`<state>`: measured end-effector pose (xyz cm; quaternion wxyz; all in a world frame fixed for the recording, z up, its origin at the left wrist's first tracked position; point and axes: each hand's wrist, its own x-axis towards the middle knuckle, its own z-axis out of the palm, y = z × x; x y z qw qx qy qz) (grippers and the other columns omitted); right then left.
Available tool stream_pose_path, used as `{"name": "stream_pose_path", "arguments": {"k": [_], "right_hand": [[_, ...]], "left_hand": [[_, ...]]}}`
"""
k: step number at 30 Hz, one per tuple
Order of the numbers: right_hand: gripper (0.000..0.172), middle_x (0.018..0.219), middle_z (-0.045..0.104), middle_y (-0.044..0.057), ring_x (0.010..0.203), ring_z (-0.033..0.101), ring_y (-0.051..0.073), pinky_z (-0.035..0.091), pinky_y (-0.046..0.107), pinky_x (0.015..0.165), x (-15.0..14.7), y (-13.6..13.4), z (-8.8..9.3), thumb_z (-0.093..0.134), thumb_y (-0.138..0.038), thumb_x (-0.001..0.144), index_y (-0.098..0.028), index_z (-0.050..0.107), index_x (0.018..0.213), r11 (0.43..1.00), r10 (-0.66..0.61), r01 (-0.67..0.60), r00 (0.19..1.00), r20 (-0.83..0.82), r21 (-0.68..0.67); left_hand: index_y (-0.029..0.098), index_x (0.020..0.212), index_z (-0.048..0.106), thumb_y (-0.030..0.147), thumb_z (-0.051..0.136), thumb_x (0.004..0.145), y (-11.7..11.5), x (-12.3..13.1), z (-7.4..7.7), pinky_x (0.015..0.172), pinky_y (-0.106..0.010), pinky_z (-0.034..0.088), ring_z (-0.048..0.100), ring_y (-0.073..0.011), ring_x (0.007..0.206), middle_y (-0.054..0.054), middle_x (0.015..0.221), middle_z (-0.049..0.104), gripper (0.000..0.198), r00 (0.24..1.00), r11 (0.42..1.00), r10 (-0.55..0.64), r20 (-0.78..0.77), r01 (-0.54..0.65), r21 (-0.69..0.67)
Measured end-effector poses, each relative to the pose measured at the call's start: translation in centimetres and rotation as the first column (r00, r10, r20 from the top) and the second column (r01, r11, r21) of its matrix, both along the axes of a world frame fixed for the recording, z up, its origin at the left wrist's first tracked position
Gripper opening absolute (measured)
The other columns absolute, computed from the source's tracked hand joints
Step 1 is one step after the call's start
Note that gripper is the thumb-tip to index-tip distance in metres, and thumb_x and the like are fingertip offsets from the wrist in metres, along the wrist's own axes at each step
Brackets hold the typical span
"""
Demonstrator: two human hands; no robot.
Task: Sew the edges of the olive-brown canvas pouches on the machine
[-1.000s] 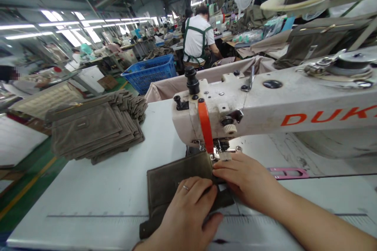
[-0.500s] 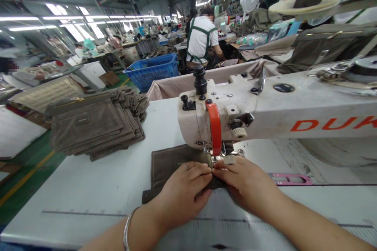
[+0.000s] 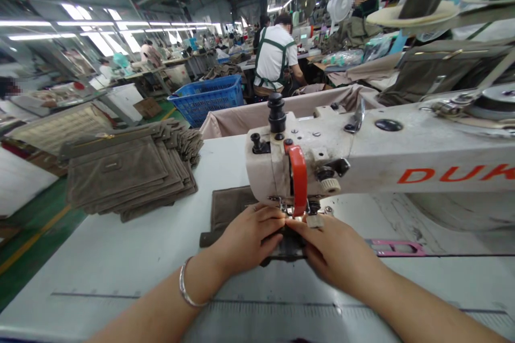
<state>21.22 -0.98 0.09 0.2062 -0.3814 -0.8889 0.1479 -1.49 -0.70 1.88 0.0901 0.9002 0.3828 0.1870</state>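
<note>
Factory light fell on the white worktop (image 3: 132, 262) under a sewing machine (image 3: 281, 171). The left hand (image 3: 247, 238) and right hand (image 3: 336, 249) pinched a folded brown fabric piece (image 3: 227, 209) closed just below the orange guard (image 3: 298, 187), the fold seemingly kept square.

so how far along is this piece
Done: the stack of brownish flat pouches on the table looks finished, judging by how neatly it lies. In hand: the left hand and right hand pinch a brown fabric piece at the needle area of the sewing machine. Left: the piece's remaining stitching, though how much cannot be seen from here.
</note>
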Motion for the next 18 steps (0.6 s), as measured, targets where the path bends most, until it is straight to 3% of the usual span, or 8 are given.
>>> {"name": "stream_pose_path", "arguments": {"k": [3,7,11,15,18], "right_hand": [[0.024,0.107,0.06,0.012,0.094,0.057,0.026,0.051,0.04,0.079,0.4,0.2,0.1,0.044,-0.014,0.086,-0.017,0.061,0.103,0.997,-0.072,0.075,0.994,-0.079,0.036],[0.015,0.104,0.06,0.012,0.097,0.055,0.028,0.049,0.041,0.08,0.6,0.7,0.4,0.046,-0.021,0.09,-0.017,0.059,0.098,0.977,-0.181,0.186,0.982,-0.054,0.105],[0.015,0.095,0.062,0.009,0.09,0.055,0.027,0.046,0.039,0.076,0.6,1.3,0.7,0.046,-0.023,0.093,-0.018,0.06,0.095,0.973,-0.201,0.197,0.979,0.019,0.124],[0.025,0.073,0.059,0.007,0.08,0.052,0.025,0.043,0.039,0.072,1.0,1.4,0.7,0.05,-0.027,0.092,-0.019,0.06,0.072,0.965,-0.237,0.222,0.966,0.105,0.139],[0.026,0.072,0.059,0.006,0.08,0.052,0.024,0.042,0.038,0.074,0.9,1.1,0.8,0.05,-0.026,0.093,-0.019,0.061,0.07,0.979,-0.158,0.151,0.987,0.039,0.14]], "left_hand": [[0.023,0.115,0.064,0.023,0.061,0.09,0.2,-0.9,-0.1,0.1,-0.042,0.046,0.059,-0.023,0.112,-0.006,0.116,0.067,0.025,1.0,1.0,-0.004,-0.017,0.004,0.019],[0.022,0.117,0.063,0.018,0.06,0.09,-0.1,-1.4,-0.3,0.098,-0.042,0.048,0.06,-0.022,0.11,-0.007,0.116,0.067,0.027,0.999,0.998,0.043,0.017,-0.043,0.039],[0.022,0.107,0.066,0.017,0.062,0.089,0.1,-1.3,-0.6,0.094,-0.04,0.051,0.064,-0.0208,0.102,-0.005,0.107,0.07,0.02,0.988,0.995,0.096,0.117,-0.092,-0.034],[0.024,0.101,0.068,0.013,0.065,0.086,0.5,-1.4,-0.9,0.092,-0.037,0.052,0.065,-0.0189,0.099,-0.002,0.103,0.071,0.019,0.941,0.967,0.221,0.256,-0.176,-0.186],[0.024,0.099,0.068,0.009,0.067,0.082,0.2,-1.1,-0.8,0.093,-0.037,0.052,0.065,-0.0187,0.101,-0.001,0.104,0.071,0.023,0.932,0.96,0.239,0.273,-0.185,-0.21]]}}
